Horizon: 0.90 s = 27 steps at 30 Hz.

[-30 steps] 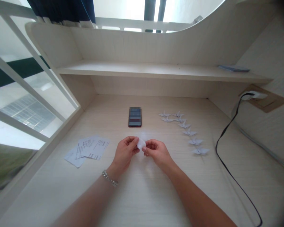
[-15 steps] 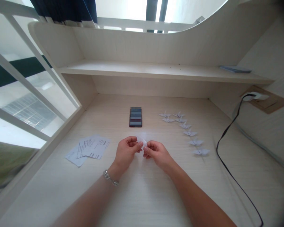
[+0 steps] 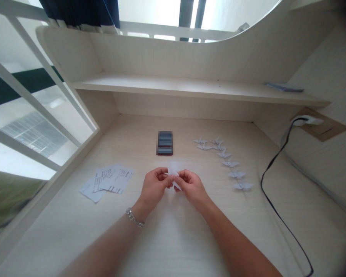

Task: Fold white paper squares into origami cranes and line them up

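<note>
Both of my hands meet over the middle of the pale wooden desk [image 3: 173, 238]. My left hand [image 3: 154, 187], with a metal bracelet at the wrist, pinches one side of a small folded white paper [image 3: 173, 170]. My right hand [image 3: 192, 186] pinches the other side, fingertips touching the left ones. The paper is held just above the desk surface. A row of several finished white paper cranes [image 3: 225, 161] lies to the right of my hands.
A dark phone [image 3: 164, 143] lies flat beyond my hands. Printed paper slips [image 3: 108, 182] sit at the left. A black cable [image 3: 272, 184] runs from a wall socket [image 3: 308, 121] down the right side. A shelf [image 3: 190, 86] spans the back, with a white railing at the left.
My hands have drawn closer together and the paper has been turned and folded smaller between the fingertips. Nothing else on the desk has moved.
</note>
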Each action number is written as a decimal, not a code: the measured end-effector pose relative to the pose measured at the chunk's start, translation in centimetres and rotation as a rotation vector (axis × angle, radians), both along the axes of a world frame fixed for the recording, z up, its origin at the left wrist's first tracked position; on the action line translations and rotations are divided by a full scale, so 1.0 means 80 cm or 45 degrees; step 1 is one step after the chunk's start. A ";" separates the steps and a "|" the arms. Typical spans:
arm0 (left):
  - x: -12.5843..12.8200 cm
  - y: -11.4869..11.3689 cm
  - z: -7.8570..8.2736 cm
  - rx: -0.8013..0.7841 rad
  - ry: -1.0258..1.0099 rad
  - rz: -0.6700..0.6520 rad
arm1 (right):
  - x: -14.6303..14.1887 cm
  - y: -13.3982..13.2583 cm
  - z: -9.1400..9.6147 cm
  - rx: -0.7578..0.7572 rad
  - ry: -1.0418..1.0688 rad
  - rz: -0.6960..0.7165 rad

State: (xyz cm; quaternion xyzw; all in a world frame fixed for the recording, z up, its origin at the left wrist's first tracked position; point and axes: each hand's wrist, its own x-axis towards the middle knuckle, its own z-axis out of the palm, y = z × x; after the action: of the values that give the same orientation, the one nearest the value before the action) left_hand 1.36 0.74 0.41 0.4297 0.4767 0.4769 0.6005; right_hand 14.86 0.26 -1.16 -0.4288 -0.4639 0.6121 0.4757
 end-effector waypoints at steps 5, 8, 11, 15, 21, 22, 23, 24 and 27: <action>-0.004 0.000 0.000 0.026 0.018 -0.137 | 0.006 0.001 -0.001 0.024 -0.129 -0.019; -0.006 0.003 0.000 0.070 0.074 -0.102 | 0.007 -0.001 0.001 0.006 -0.145 -0.005; -0.005 0.005 0.000 0.078 0.085 -0.062 | 0.007 -0.003 0.001 -0.035 -0.161 0.070; -0.006 0.004 -0.004 0.059 0.099 -0.079 | 0.007 -0.002 0.001 -0.013 -0.290 0.105; -0.012 0.010 -0.015 0.021 0.114 -0.022 | 0.008 0.002 0.004 -0.055 -0.283 0.156; -0.012 0.011 -0.015 -0.001 0.084 -0.017 | 0.008 0.002 0.005 -0.065 -0.275 0.165; -0.013 0.012 -0.015 -0.025 0.046 -0.014 | 0.009 0.003 0.005 -0.074 -0.261 0.172; -0.013 0.013 -0.014 -0.048 0.007 -0.012 | 0.009 0.003 0.005 -0.085 -0.239 0.172; -0.012 0.015 -0.011 -0.114 -0.078 -0.006 | 0.010 0.006 0.003 -0.143 -0.167 0.137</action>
State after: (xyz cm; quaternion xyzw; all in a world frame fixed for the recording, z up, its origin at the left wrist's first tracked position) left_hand 0.37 1.95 -0.49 0.3888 0.4780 0.4665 0.6347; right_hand 15.64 0.76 -0.92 -0.4683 -0.4815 0.6325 0.3859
